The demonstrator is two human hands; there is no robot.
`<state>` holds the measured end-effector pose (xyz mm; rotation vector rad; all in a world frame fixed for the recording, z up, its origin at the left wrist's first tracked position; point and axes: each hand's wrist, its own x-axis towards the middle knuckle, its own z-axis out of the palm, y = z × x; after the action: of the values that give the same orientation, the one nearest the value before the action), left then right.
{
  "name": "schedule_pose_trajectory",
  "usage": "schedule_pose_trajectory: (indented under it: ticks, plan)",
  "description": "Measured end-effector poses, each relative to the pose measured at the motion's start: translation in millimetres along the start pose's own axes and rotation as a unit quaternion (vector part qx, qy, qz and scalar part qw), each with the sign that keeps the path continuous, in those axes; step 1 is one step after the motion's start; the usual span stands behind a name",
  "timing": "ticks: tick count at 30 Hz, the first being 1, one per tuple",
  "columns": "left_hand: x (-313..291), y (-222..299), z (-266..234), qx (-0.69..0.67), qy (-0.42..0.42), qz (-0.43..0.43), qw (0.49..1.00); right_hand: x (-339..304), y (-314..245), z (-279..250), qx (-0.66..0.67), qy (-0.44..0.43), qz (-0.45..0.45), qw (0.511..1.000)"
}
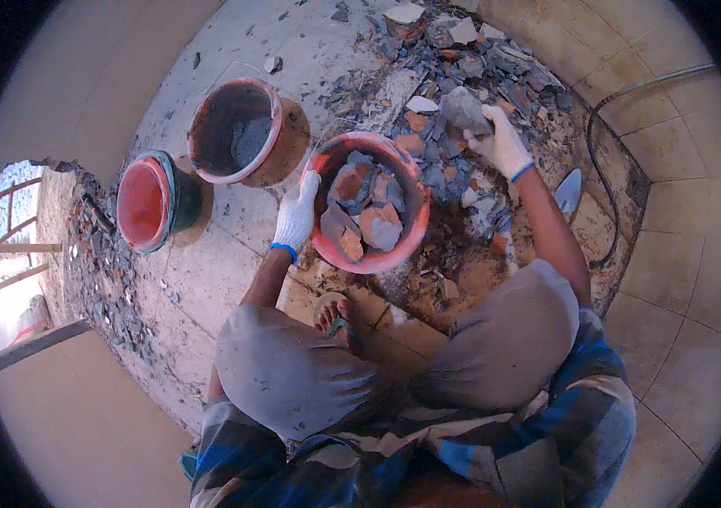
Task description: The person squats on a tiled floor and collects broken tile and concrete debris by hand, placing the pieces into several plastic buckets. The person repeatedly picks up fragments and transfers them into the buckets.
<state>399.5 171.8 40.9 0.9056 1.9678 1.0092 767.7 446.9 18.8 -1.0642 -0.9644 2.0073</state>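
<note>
In front of my knees stands a red bucket [421,222] holding several broken chunks of tile and mortar [364,203]. My left hand [298,212], in a white knitted glove with a blue cuff, grips the bucket's left rim. Over the rubble to the right, my right hand [502,146], gloved the same way, is closed on a grey chunk of mortar [464,110]. Beneath and beyond that hand spreads a heap of broken tile rubble [517,83], grey and orange. A trowel [569,191] with a pale blade lies by my right forearm.
Two more buckets stand left: a red one with grey residue [274,127] and a red one nested in a green one [184,199]. A black hose [597,140] runs down the tiled wall [674,203] on the right. Rubble lies by the broken wall opening [93,245] at far left.
</note>
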Motion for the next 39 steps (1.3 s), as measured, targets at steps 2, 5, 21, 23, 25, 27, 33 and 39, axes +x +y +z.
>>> schedule_pose_trajectory:
  ticks: [2, 5, 21, 23, 25, 27, 33, 39]
  plan:
    - [2.3, -4.1, 0.0, 0.009, 0.003, 0.002, 1.000, -56.3, 1.4, 30.3, -0.148, -0.090, -0.132, 0.976]
    - [10.9, -12.7, -4.2, 0.025, -0.024, -0.047, 0.998, -111.1, -10.1, 85.5, -0.371, -0.158, -0.282, 0.870]
    - [-15.3, -17.6, -7.8, -0.029, 0.023, -0.100, 0.994, 65.6, 22.2, -97.5, -0.744, 0.241, -0.194, 0.592]
    - [-16.9, -15.0, -11.5, 0.036, 0.022, -0.131, 0.991, 82.7, 24.4, -104.2, -0.729, 0.229, -0.175, 0.621]
    - [-16.4, -13.5, -12.0, 0.069, 0.029, -0.148, 0.986, 88.3, 19.6, -94.5, -0.696, 0.217, -0.138, 0.670]
    - [-18.4, -15.1, -9.5, 0.024, 0.051, -0.036, 0.998, 75.2, 11.6, -71.0, -0.609, 0.199, -0.159, 0.751]
    - [-19.6, -19.6, -11.1, 0.028, 0.048, -0.059, 0.997, -53.4, -24.6, 58.5, -0.238, -0.085, -0.219, 0.942]
    - [-20.8, -14.1, -10.4, -0.003, 0.019, -0.147, 0.989, -81.7, -34.9, 131.8, -0.335, -0.311, -0.260, 0.851]
